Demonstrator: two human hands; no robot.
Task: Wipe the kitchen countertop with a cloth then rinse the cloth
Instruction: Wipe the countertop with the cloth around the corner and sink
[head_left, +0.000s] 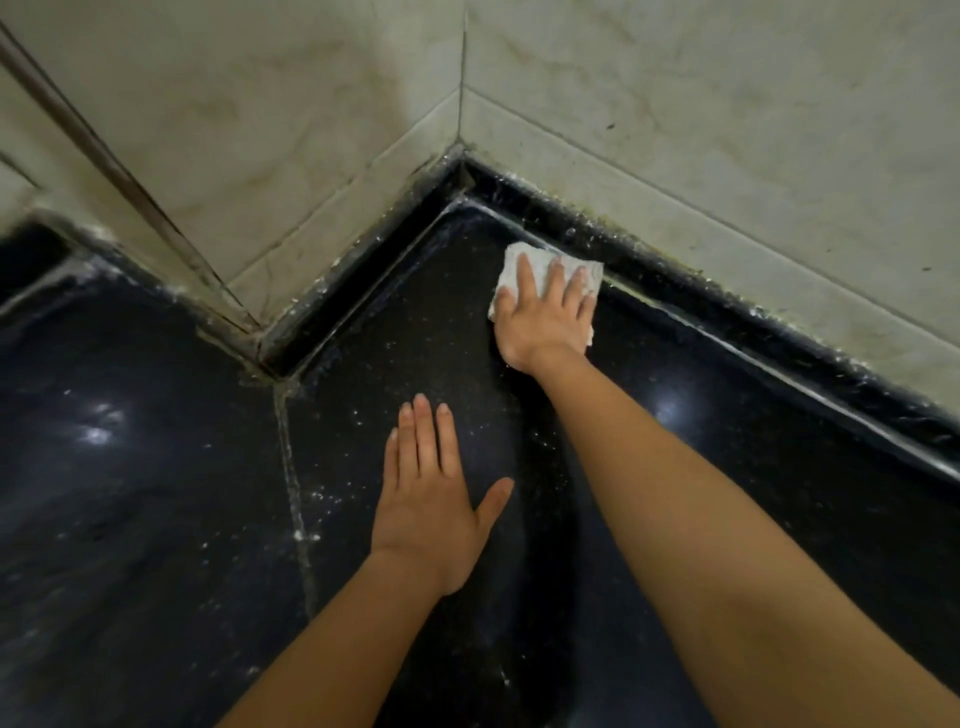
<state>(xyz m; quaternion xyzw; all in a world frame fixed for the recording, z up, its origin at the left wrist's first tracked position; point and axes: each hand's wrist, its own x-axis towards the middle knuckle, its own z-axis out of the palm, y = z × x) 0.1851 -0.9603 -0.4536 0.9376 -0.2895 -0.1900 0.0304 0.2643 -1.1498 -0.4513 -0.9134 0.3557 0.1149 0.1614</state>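
Close to the corner of the tiled walls, the right grip presses flat, fingers straight, on a white cloth lying on the black speckled surface beside its raised back edge. The left grip rests open and flat, just right of a pale seam.

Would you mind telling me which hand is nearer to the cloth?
Right. The right hand lies flat on the cloth, pressing it to the countertop. The left hand is spread over the countertop, apart from the cloth and nearer the person.
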